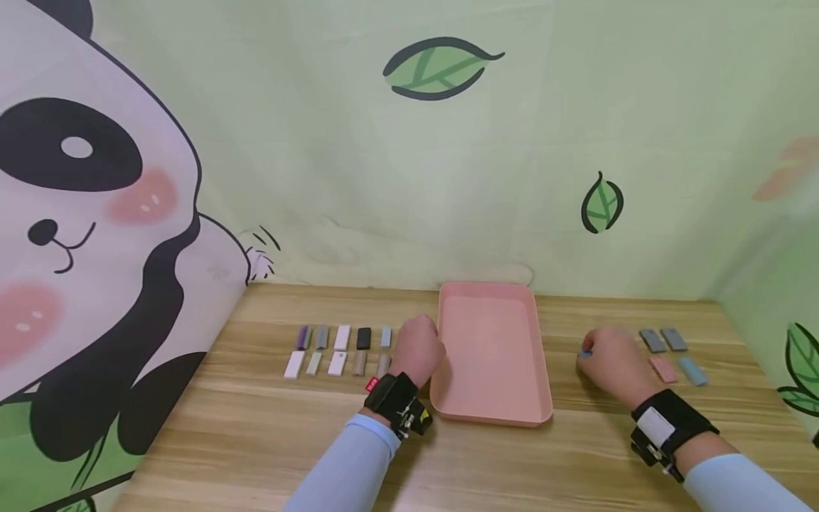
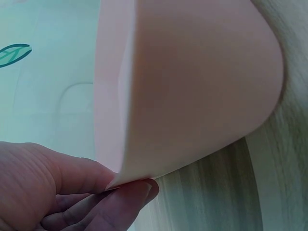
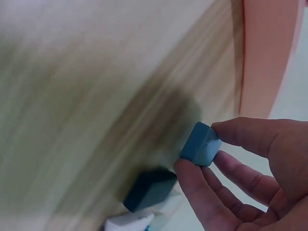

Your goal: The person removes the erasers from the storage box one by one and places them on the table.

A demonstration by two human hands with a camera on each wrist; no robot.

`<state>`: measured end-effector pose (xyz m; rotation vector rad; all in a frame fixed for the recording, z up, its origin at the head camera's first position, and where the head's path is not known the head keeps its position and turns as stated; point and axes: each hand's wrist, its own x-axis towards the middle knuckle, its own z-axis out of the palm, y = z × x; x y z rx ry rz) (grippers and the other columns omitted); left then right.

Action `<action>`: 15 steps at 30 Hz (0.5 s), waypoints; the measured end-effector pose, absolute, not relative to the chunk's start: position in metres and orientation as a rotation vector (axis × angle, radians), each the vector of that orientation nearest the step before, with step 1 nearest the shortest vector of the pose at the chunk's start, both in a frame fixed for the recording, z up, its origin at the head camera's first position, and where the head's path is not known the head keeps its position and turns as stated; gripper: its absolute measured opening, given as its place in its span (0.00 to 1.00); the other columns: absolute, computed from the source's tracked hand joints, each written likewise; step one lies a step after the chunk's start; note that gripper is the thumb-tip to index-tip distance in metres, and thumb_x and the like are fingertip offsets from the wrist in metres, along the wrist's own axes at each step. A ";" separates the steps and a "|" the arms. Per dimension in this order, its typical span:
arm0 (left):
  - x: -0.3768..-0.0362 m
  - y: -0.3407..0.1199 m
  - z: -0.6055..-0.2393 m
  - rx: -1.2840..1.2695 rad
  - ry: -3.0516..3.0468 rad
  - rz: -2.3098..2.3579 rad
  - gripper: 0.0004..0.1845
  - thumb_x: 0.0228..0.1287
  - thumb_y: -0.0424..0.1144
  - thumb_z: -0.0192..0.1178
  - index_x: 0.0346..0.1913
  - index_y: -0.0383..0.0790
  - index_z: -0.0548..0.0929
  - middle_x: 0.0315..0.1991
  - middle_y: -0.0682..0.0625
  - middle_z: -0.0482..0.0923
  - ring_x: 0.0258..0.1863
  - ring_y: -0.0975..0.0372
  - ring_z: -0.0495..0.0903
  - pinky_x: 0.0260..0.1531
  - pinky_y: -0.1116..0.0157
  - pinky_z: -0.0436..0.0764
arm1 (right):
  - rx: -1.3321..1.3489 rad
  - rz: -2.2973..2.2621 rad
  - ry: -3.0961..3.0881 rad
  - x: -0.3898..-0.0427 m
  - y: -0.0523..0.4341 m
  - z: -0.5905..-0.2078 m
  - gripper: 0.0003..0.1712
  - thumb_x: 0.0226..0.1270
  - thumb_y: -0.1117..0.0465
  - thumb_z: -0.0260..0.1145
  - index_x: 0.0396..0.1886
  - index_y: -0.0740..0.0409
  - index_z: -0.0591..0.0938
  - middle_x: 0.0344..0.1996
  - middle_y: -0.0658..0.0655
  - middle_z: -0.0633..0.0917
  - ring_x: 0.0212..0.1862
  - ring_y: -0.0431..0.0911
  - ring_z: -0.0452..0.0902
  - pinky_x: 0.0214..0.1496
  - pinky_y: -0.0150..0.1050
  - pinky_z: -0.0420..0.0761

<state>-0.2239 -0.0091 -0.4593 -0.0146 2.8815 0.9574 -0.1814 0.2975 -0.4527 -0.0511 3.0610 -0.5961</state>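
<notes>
A pink tray (image 1: 491, 419) lies on the wooden table between my hands. My left hand (image 1: 419, 348) pinches the tray's rim at its left side, thumb on one face and fingers on the other; the left wrist view shows the tray wall (image 2: 202, 86) up close. To the right of the tray, my right hand (image 1: 614, 363) holds a small blue eraser (image 3: 199, 144) between thumb and fingertips, above the tabletop. Beyond it in the right wrist view lie a dark eraser (image 3: 149, 188) and a white one (image 3: 127, 222). In the head view the hand hides most of the blue eraser.
Left of the tray, two rows of small erasers include a white one (image 1: 294, 365), a black one (image 1: 363, 338) and a purple one (image 1: 303, 337). On the right are grey (image 1: 652, 340), pink (image 1: 662, 369) and light-blue (image 1: 693, 371) erasers. A printed cloth hangs behind the table.
</notes>
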 end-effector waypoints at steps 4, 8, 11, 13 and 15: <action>-0.224 -0.010 -0.460 -0.030 2.862 0.979 0.18 0.55 0.26 0.56 0.12 0.42 0.68 0.11 0.53 0.58 0.11 0.62 0.62 0.09 0.69 0.61 | -0.042 -0.577 3.092 -0.180 0.296 -0.463 0.04 0.52 0.65 0.62 0.21 0.61 0.80 0.17 0.53 0.77 0.20 0.44 0.69 0.22 0.36 0.66; -0.224 -0.010 -0.464 -0.021 2.869 0.981 0.18 0.55 0.26 0.56 0.11 0.42 0.68 0.11 0.53 0.58 0.11 0.62 0.62 0.09 0.69 0.61 | -0.030 -0.574 3.109 -0.180 0.296 -0.469 0.05 0.53 0.64 0.62 0.21 0.60 0.79 0.17 0.53 0.77 0.20 0.45 0.69 0.22 0.36 0.65; -0.225 -0.009 -0.466 -0.017 2.870 0.960 0.16 0.56 0.28 0.57 0.12 0.42 0.71 0.11 0.53 0.60 0.11 0.62 0.64 0.11 0.68 0.63 | -0.005 -0.571 3.105 -0.180 0.297 -0.471 0.05 0.54 0.64 0.61 0.22 0.61 0.79 0.17 0.53 0.77 0.21 0.45 0.69 0.23 0.36 0.65; -0.226 -0.009 -0.467 -0.013 2.865 0.954 0.15 0.56 0.29 0.58 0.14 0.42 0.72 0.12 0.53 0.61 0.12 0.61 0.65 0.11 0.68 0.63 | 0.017 -0.575 3.087 -0.181 0.297 -0.472 0.06 0.54 0.63 0.61 0.24 0.62 0.79 0.18 0.54 0.77 0.21 0.45 0.70 0.22 0.36 0.66; -0.226 -0.012 -0.466 -0.007 2.882 0.937 0.14 0.57 0.34 0.60 0.16 0.42 0.73 0.13 0.53 0.64 0.12 0.61 0.67 0.11 0.68 0.65 | 0.035 -0.574 3.081 -0.182 0.298 -0.468 0.10 0.55 0.61 0.62 0.29 0.66 0.81 0.22 0.59 0.81 0.23 0.46 0.72 0.23 0.37 0.69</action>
